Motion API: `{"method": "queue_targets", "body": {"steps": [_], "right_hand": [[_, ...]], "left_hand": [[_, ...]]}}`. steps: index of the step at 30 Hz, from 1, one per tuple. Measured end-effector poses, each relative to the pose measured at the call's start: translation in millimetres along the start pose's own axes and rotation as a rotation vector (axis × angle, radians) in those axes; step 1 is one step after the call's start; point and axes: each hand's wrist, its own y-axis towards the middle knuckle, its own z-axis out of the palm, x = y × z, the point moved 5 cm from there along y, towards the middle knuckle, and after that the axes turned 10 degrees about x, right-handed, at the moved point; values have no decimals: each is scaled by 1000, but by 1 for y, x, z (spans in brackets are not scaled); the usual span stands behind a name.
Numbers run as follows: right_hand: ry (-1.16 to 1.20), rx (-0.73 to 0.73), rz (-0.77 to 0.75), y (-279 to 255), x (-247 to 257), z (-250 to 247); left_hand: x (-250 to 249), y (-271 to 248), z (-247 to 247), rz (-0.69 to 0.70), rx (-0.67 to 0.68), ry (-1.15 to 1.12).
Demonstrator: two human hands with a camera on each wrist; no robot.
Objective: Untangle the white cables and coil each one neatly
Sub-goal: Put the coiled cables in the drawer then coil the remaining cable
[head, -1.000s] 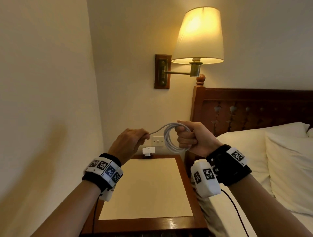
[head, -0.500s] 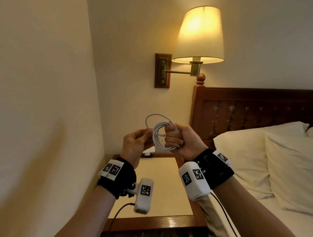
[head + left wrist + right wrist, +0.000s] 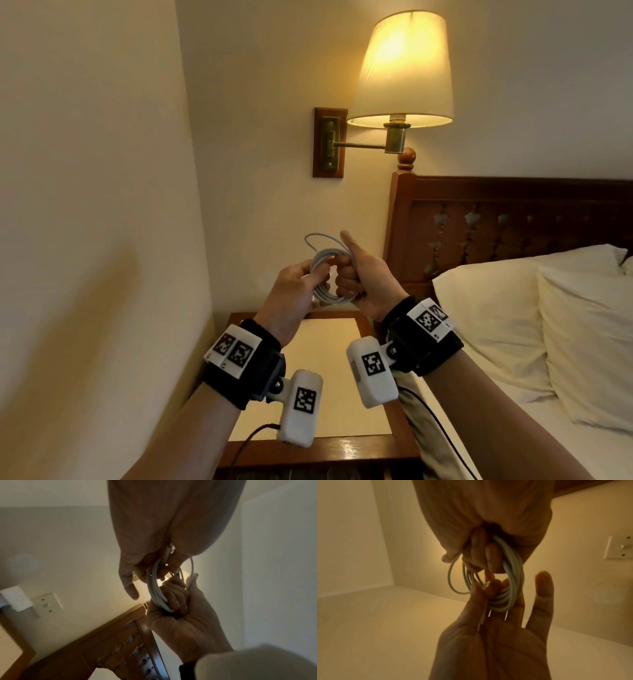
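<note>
A white cable [image 3: 329, 274] is wound into a small coil held in the air above the nightstand. My right hand [image 3: 344, 279] grips the coil's right side, fingers curled through it and thumb pointing up. My left hand [image 3: 317, 274] pinches the cable near its free end against the coil's left side. One loose loop [image 3: 320, 238] arches above the bundle. In the left wrist view the coil [image 3: 155, 588] hangs between my left fingertips [image 3: 142, 573] and the right fist [image 3: 178, 601]. In the right wrist view the strands [image 3: 513, 574] run from my curled right fingers [image 3: 489, 559] to the left hand [image 3: 486, 591].
A wooden nightstand [image 3: 329, 383] with a cream top stands below my hands. A lit wall lamp [image 3: 404, 68] hangs above, and the bed's headboard [image 3: 513, 226] and pillows [image 3: 496, 315] lie to the right. A wall socket [image 3: 46, 604] with a white adapter [image 3: 15, 599] sits behind; a wall is close on the left.
My left hand has come from holding the cable out taut to meet the coil in my right hand. The last stretch now forms a loose loop over the bundle.
</note>
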Motion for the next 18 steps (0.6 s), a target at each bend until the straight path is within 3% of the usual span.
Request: {"method": "queue_targets", "body": {"steps": [5, 9, 13, 15, 18], "right_hand": [[-110, -39, -42, -1, 11, 4], [-55, -135, -86, 4, 20, -4], [82, -216, -121, 7, 36, -21], [99, -186, -127, 9, 39, -21], [78, -115, -112, 9, 32, -16]], "left_hand": [[-11, 0, 2, 49, -81, 347], [-16, -8, 4, 57, -298, 1080], [-13, -29, 13, 99, -335, 1196], [-6, -35, 15, 124, -317, 1156], [15, -23, -1, 46, -248, 1133]]}}
